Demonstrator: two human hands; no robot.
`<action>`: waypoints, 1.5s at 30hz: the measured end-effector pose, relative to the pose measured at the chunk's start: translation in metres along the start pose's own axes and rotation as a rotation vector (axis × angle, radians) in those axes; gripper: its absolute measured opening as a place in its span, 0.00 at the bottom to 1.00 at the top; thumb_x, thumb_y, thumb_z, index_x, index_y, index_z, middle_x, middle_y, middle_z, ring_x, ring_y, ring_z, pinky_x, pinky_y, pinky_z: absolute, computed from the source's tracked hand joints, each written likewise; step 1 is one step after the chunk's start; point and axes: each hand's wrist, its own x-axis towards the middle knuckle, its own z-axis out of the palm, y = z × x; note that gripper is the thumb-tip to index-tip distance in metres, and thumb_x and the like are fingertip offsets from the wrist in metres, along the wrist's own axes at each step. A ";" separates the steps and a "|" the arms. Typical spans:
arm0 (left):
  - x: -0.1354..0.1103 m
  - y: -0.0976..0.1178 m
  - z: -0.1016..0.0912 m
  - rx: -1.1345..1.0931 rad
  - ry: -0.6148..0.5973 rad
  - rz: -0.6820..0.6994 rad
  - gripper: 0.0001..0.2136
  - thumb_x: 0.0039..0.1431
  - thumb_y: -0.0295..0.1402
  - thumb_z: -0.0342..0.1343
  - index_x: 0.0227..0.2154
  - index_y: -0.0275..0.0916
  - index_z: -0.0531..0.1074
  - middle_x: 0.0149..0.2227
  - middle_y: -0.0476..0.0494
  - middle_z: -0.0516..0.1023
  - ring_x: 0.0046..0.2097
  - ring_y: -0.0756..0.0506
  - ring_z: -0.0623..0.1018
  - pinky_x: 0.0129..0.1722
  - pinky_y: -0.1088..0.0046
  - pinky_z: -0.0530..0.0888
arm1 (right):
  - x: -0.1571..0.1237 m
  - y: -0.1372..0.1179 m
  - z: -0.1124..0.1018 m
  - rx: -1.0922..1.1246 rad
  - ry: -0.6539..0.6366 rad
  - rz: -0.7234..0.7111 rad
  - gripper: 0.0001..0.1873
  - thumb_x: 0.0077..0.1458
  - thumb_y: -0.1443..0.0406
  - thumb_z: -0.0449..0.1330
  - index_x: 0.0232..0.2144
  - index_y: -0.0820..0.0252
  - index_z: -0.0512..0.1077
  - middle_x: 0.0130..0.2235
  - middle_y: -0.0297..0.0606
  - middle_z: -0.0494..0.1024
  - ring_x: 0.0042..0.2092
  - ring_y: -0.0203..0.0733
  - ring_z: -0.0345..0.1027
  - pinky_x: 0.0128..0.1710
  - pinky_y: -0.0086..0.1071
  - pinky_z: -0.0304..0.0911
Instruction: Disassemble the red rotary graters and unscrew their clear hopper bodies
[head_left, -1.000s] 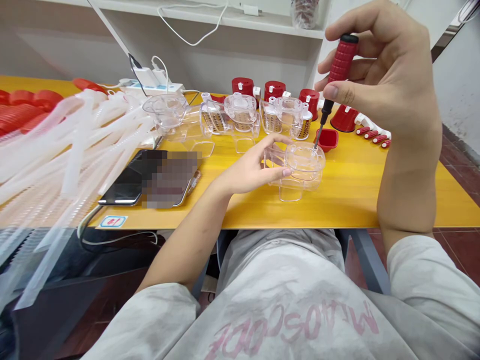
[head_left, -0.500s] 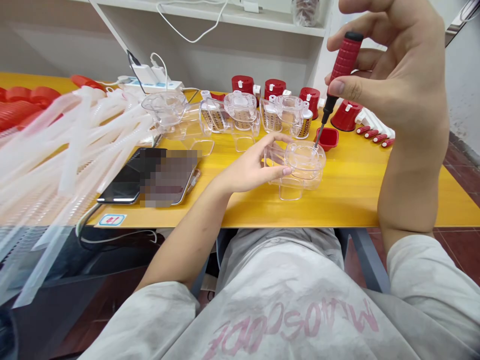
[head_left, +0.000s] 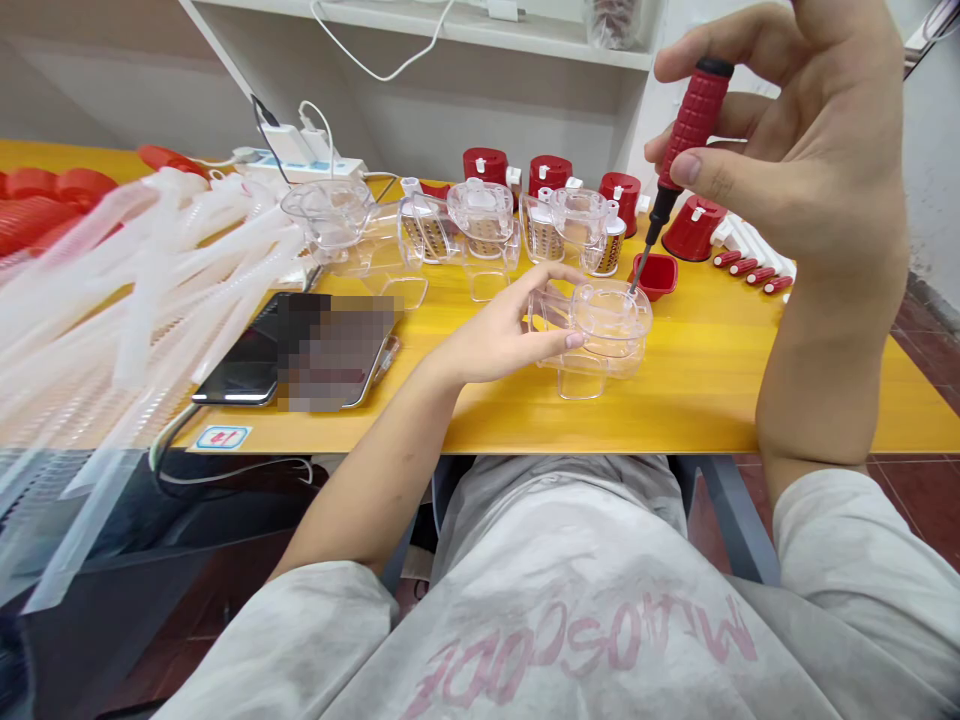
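Screwdriver (head_left: 679,150) between right fingers (head_left: 701,170), housing (head_left: 600,335) under left fingers (head_left: 551,345)

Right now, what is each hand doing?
Left hand: holding the clear plastic housing on the table.
Right hand: closed on the red screwdriver.

phone (head_left: 300,350) screen pixelated, right hand (head_left: 810,150) cut off at top, screwdriver (head_left: 679,150) tip indistinct

bare yellow tabletop (head_left: 750,380) lies open right of the clear plastic housing (head_left: 600,335). behind it a small red square tray (head_left: 657,274) and a row of clear and red assemblies (head_left: 525,215) crowd close; a dark tablet (head_left: 300,350) blocks the left.
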 end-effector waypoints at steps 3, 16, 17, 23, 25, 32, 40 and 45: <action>0.000 -0.001 0.000 0.005 0.002 0.009 0.38 0.62 0.61 0.75 0.67 0.47 0.72 0.57 0.40 0.83 0.56 0.34 0.84 0.55 0.56 0.83 | 0.000 0.000 0.000 -0.006 -0.017 -0.005 0.35 0.56 0.70 0.76 0.61 0.29 0.83 0.68 0.15 0.78 0.68 0.46 0.78 0.59 0.40 0.91; 0.001 -0.005 0.000 0.003 0.005 0.015 0.39 0.62 0.61 0.75 0.67 0.47 0.72 0.59 0.39 0.82 0.56 0.35 0.84 0.55 0.58 0.83 | 0.001 -0.001 0.001 0.010 -0.003 -0.016 0.35 0.55 0.71 0.72 0.58 0.26 0.83 0.68 0.14 0.79 0.69 0.50 0.77 0.58 0.41 0.92; 0.001 -0.006 0.000 0.003 0.005 0.017 0.39 0.62 0.61 0.75 0.67 0.47 0.72 0.59 0.39 0.82 0.56 0.35 0.84 0.55 0.58 0.83 | 0.001 0.000 0.001 0.013 -0.001 -0.014 0.35 0.55 0.71 0.71 0.58 0.26 0.83 0.68 0.15 0.79 0.70 0.50 0.76 0.59 0.41 0.92; 0.000 -0.006 0.000 0.011 0.006 0.025 0.39 0.62 0.61 0.75 0.68 0.45 0.72 0.59 0.39 0.82 0.56 0.36 0.83 0.57 0.58 0.83 | 0.002 0.004 -0.002 -0.014 -0.035 -0.045 0.35 0.57 0.70 0.72 0.62 0.27 0.82 0.69 0.14 0.78 0.70 0.50 0.76 0.59 0.41 0.92; 0.000 -0.006 0.000 0.018 0.005 0.027 0.40 0.62 0.62 0.75 0.68 0.45 0.72 0.59 0.39 0.82 0.56 0.36 0.84 0.56 0.58 0.83 | 0.002 0.007 -0.004 -0.035 -0.049 -0.062 0.34 0.59 0.67 0.72 0.64 0.28 0.81 0.69 0.12 0.78 0.71 0.48 0.76 0.60 0.40 0.92; 0.002 -0.009 -0.001 0.027 0.007 0.056 0.40 0.63 0.64 0.74 0.67 0.46 0.72 0.59 0.39 0.82 0.56 0.36 0.84 0.56 0.57 0.84 | 0.003 0.009 -0.004 -0.042 -0.037 -0.084 0.36 0.58 0.68 0.72 0.64 0.29 0.81 0.69 0.13 0.78 0.69 0.45 0.77 0.59 0.38 0.92; 0.001 -0.009 -0.001 0.016 0.013 0.062 0.39 0.63 0.63 0.75 0.67 0.47 0.72 0.61 0.39 0.82 0.55 0.37 0.84 0.55 0.58 0.84 | 0.004 0.013 -0.004 -0.062 -0.057 -0.107 0.34 0.60 0.63 0.75 0.65 0.27 0.80 0.70 0.11 0.78 0.70 0.45 0.77 0.59 0.37 0.92; 0.001 -0.008 0.000 0.022 0.009 0.058 0.39 0.63 0.63 0.75 0.67 0.46 0.72 0.61 0.38 0.82 0.57 0.36 0.85 0.57 0.57 0.84 | 0.005 0.012 -0.004 -0.061 -0.061 -0.107 0.34 0.60 0.63 0.75 0.65 0.27 0.80 0.69 0.12 0.78 0.70 0.45 0.77 0.59 0.37 0.92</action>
